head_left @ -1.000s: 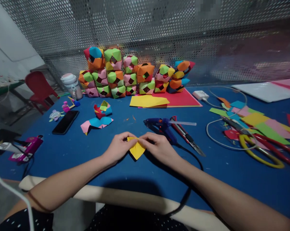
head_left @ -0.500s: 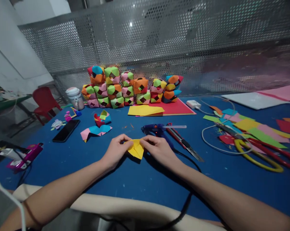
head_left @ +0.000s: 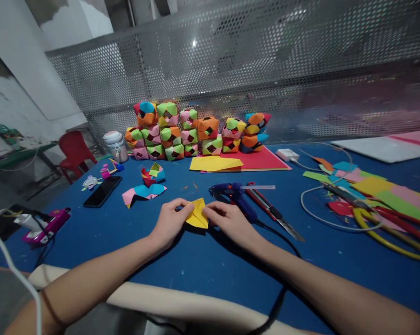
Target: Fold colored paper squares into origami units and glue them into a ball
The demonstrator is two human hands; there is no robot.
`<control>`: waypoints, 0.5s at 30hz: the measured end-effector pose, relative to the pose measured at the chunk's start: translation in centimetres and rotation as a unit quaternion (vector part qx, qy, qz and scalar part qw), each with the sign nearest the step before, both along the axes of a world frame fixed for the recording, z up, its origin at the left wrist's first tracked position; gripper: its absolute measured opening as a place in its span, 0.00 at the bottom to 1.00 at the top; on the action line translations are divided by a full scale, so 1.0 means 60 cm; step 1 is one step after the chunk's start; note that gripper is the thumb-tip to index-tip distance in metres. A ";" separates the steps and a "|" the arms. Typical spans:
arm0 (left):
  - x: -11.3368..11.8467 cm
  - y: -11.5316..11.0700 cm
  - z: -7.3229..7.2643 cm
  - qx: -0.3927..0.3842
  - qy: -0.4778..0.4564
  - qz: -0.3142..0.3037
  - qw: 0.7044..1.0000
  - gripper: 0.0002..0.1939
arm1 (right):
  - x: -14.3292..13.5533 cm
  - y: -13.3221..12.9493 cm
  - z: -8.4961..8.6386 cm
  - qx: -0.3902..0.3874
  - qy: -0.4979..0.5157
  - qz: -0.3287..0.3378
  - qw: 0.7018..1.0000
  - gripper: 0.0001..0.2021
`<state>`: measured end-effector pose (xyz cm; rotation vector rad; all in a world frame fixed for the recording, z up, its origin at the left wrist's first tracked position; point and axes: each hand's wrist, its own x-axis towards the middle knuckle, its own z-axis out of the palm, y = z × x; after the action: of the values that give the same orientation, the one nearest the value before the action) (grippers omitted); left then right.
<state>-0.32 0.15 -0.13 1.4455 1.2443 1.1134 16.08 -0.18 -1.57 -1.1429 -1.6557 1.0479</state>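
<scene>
A folded piece of yellow paper (head_left: pixel 197 215) is held between my two hands, just above the blue table (head_left: pixel 182 270). My left hand (head_left: pixel 172 219) pinches its left edge between thumb and fingers. On the opposite side, my right hand (head_left: pixel 230 222) grips the right edge with thumb and forefinger. Creases run across the paper, and one corner points up. Close behind my right hand lies a blue glue gun (head_left: pixel 232 193) with a clear glue stick in its back. A red utility knife (head_left: pixel 270 207) rests beside it, blade out.
Several stacked folded-paper balls (head_left: pixel 171 135) stand at the back by yellow sheets (head_left: pixel 215 164). Joined paper pieces (head_left: pixel 145 191), a phone (head_left: pixel 103 191) and a purple power strip (head_left: pixel 47 227) lie left. Scissors (head_left: pixel 391 242), paper scraps (head_left: pixel 380 186) and a white cable are on the right.
The yellow paper has turned slightly, and its top corner now stands higher between my fingers. Both hands keep their hold. The view has shifted a little to the left.
</scene>
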 end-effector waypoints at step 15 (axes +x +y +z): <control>0.002 0.007 -0.013 -0.006 -0.028 0.040 0.999 0.08 | 0.002 -0.008 0.003 -0.015 -0.017 0.002 1.000 0.25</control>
<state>-0.21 0.59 -0.93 1.3566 1.2770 1.1897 16.19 -0.63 -1.40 -1.1827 -1.6738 1.0652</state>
